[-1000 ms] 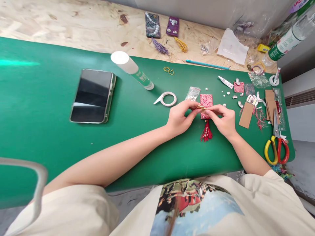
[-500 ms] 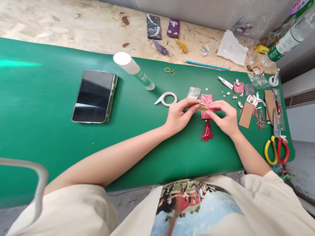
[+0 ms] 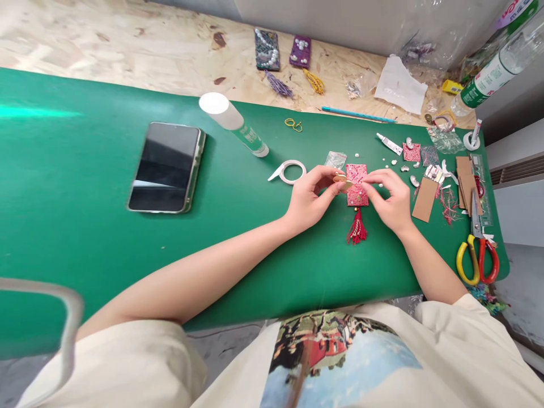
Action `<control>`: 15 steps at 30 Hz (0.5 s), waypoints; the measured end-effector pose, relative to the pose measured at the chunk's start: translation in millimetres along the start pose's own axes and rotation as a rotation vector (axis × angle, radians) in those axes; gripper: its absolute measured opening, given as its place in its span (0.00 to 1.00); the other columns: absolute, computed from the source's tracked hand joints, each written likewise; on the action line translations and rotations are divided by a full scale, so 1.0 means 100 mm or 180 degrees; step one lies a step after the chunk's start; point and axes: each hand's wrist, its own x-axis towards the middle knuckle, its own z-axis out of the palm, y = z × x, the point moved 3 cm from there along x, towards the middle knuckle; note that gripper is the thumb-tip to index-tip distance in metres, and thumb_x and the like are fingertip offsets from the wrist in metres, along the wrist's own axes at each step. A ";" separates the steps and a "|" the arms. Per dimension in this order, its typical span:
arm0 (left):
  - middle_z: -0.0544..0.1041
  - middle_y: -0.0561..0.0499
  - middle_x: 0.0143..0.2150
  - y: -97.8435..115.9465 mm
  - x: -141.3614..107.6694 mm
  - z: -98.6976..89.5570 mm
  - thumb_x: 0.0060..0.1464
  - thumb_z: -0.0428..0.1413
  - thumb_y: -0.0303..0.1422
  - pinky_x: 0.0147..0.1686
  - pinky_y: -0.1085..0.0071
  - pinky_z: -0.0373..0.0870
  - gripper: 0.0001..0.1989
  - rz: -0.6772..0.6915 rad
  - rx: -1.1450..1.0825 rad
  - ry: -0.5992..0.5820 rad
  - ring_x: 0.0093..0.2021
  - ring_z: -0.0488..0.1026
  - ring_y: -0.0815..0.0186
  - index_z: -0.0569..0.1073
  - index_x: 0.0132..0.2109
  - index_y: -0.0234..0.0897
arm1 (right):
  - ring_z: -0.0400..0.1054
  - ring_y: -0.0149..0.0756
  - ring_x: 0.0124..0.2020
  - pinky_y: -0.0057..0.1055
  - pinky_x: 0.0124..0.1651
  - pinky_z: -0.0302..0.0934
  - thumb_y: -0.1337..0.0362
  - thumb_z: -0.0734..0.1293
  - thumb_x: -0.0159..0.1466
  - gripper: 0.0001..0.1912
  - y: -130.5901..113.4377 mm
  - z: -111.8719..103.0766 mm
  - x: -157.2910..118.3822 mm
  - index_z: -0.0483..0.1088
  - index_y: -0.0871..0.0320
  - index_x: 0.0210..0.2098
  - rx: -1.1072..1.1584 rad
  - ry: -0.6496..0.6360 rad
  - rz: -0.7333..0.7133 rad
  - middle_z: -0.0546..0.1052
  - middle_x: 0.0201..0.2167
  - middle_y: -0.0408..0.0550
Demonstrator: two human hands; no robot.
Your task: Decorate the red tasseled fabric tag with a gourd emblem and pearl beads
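Between thumb and fingers, my left hand (image 3: 312,195) holds a small gold piece (image 3: 342,181) above the left edge of a red patterned card (image 3: 357,195). My right hand (image 3: 391,201) is pinched at the card's right side; whatever sits between its fingertips is too small to make out. The card lies on the green mat (image 3: 238,255), with a red tassel (image 3: 356,228) hanging from its lower end. A clear bag (image 3: 335,159) and a roll of white tape (image 3: 292,171) lie just beyond my left hand.
A phone (image 3: 167,167) and a white-capped glue bottle (image 3: 233,124) lie to the left. Scissors (image 3: 477,258), brown cardboard strips (image 3: 425,198) and a small tube (image 3: 389,143) are at the right. A blue pencil (image 3: 358,114) lies along the mat's far edge.
The gold piece has shifted slightly left with my left hand and tilted. My right fingertips have come away from it and are pinched over the card's right side.
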 end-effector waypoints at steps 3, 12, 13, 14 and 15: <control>0.78 0.52 0.37 -0.02 0.00 0.01 0.61 0.59 0.43 0.36 0.73 0.79 0.14 0.0071 -0.0154 -0.0021 0.33 0.79 0.70 0.72 0.45 0.38 | 0.72 0.44 0.48 0.45 0.55 0.64 0.60 0.64 0.68 0.07 0.24 -0.14 0.21 0.74 0.53 0.40 -0.0877 0.0155 0.0040 0.79 0.42 0.50; 0.74 0.52 0.40 -0.10 0.02 0.01 0.64 0.57 0.39 0.35 0.74 0.78 0.18 0.0382 -0.0058 0.0068 0.37 0.77 0.69 0.63 0.58 0.45 | 0.58 0.59 0.59 0.59 0.58 0.50 0.52 0.65 0.66 0.16 0.79 -0.11 0.94 0.72 0.57 0.45 -0.2357 -0.0537 0.0532 0.70 0.56 0.61; 0.74 0.52 0.41 -0.11 0.03 0.00 0.65 0.56 0.39 0.35 0.73 0.78 0.17 0.0454 -0.0028 0.0104 0.38 0.77 0.69 0.63 0.58 0.46 | 0.58 0.60 0.59 0.60 0.57 0.50 0.53 0.66 0.66 0.15 0.82 -0.09 0.97 0.72 0.58 0.44 -0.2372 -0.0600 0.0607 0.70 0.55 0.62; 0.74 0.51 0.43 -0.11 0.03 0.00 0.66 0.54 0.38 0.36 0.73 0.77 0.14 0.0528 0.0036 0.0135 0.38 0.77 0.69 0.64 0.56 0.47 | 0.58 0.60 0.59 0.60 0.57 0.50 0.55 0.67 0.65 0.14 0.84 -0.07 1.00 0.72 0.59 0.43 -0.2379 -0.0676 0.0691 0.71 0.55 0.62; 0.74 0.51 0.44 -0.11 0.04 -0.01 0.67 0.53 0.36 0.36 0.72 0.77 0.10 0.0593 0.0132 0.0159 0.38 0.76 0.69 0.67 0.54 0.46 | 0.59 0.60 0.59 0.60 0.57 0.50 0.56 0.67 0.65 0.12 0.86 -0.05 1.02 0.72 0.59 0.41 -0.2383 -0.0754 0.0762 0.71 0.54 0.62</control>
